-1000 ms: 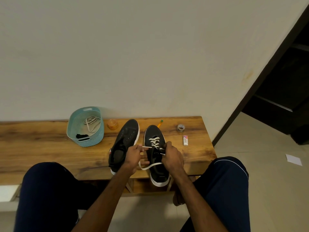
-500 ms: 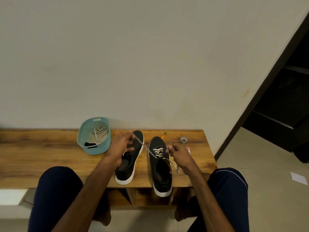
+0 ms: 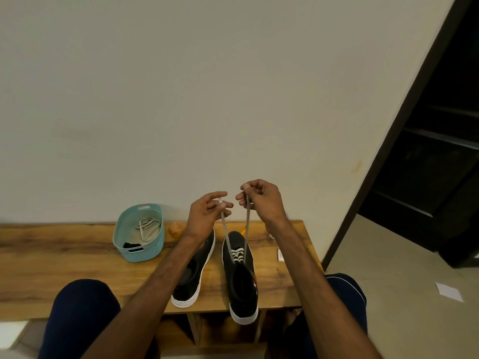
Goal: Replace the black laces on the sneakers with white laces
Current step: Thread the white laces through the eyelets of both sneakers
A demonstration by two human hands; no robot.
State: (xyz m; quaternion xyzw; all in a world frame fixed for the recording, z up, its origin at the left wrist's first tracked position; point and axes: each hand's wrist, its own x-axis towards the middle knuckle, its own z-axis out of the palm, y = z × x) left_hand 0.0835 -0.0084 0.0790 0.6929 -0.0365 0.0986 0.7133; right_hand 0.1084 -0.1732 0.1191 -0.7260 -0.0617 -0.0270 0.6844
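Now my left hand [image 3: 207,216] and right hand [image 3: 261,203] each pinch an end of the white lace [image 3: 225,228], raised above the half-laced sneaker [image 3: 241,286] on the bench [image 3: 64,255]. I'd pull evenly (matching both lengths) so the crossings seat flat. Half a second ago, both hands were lower and wider apart.

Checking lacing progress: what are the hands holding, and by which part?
The white lace threaded in the right sneaker, near its two free ends: the left hand pinches one, the right hand the other.
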